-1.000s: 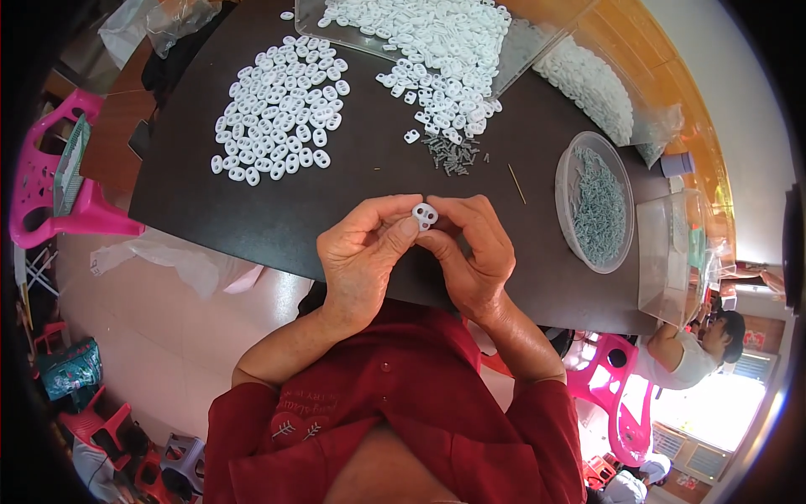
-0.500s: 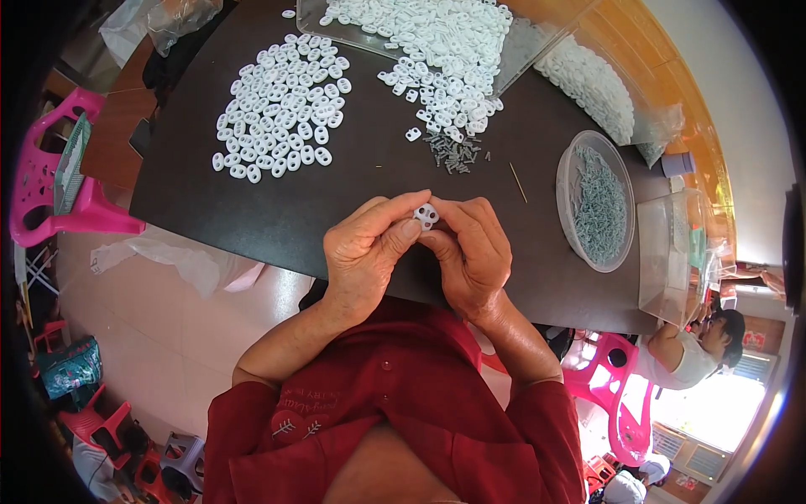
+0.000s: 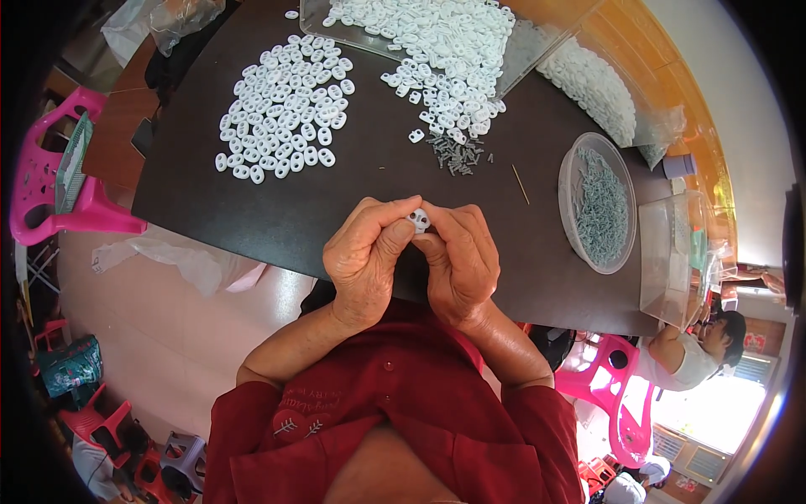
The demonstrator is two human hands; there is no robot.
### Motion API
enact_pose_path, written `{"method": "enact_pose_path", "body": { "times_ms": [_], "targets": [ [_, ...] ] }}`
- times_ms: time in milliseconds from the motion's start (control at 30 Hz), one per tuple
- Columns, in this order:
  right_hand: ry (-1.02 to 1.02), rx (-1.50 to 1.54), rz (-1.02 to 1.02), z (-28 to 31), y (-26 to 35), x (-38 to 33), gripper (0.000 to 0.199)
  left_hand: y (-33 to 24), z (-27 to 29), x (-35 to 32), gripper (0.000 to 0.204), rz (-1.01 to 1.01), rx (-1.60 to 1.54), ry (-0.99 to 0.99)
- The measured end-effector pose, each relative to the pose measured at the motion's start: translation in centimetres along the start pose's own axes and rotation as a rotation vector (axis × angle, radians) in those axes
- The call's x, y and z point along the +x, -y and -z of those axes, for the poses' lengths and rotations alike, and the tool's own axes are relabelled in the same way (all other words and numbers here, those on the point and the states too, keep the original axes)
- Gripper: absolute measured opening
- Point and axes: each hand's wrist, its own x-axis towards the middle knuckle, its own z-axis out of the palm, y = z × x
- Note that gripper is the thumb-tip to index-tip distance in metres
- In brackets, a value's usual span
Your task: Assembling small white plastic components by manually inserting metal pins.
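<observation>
My left hand [image 3: 365, 260] and my right hand [image 3: 462, 260] meet over the near edge of the dark table [image 3: 277, 210]. Between the fingertips of both sits a small white plastic piece [image 3: 419, 220] with two holes. Both hands pinch it. On the table's left lies a flat group of several white pieces [image 3: 285, 105]. A bigger heap of white pieces [image 3: 437, 50] spills from a clear tray at the top. A small cluster of grey screws [image 3: 455, 154] lies beyond my hands.
A round clear bowl of grey screws [image 3: 598, 206] stands at the right, with a clear box [image 3: 678, 256] beside it. A thin stick [image 3: 521, 184] lies near the bowl. Pink plastic chairs [image 3: 50, 189] stand left and lower right. Another person [image 3: 697, 349] sits at the right.
My hands have drawn slightly closer together around the white piece and turned it; nothing on the table has moved.
</observation>
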Motion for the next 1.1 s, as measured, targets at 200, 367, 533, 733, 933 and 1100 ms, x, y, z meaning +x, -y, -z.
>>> {"method": "enact_pose_path", "body": {
  "times_ms": [200, 367, 533, 733, 933, 1100],
  "targets": [
    [0.004, 0.009, -0.005, -0.1, 0.4, 0.1, 0.026, -0.2, 0.2, -0.2, 0.020, 0.091, -0.097, 0.005],
    [-0.038, 0.010, 0.021, -0.6, 0.3, 0.0, 0.024, -0.1, 0.0, -0.2, 0.019, 0.071, -0.175, -0.017],
    [-0.093, -0.012, 0.080, -0.9, 0.6, 0.2, 0.023, -0.1, -0.1, -0.4, 0.018, 0.008, -0.163, -0.030],
    [-0.135, -0.040, 0.114, -1.3, 0.9, 0.0, 0.024, 0.2, -0.5, -0.4, 0.015, -0.108, -0.047, -0.086],
    [-0.136, -0.043, 0.096, -0.9, 0.6, -0.1, 0.025, 0.5, -1.1, -0.3, 0.012, -0.127, -0.020, -0.110],
    [-0.094, -0.058, 0.026, 0.6, 0.5, 0.5, 0.025, -1.1, -1.0, -0.4, 0.021, 0.096, 0.063, 0.005]
  ]
}}
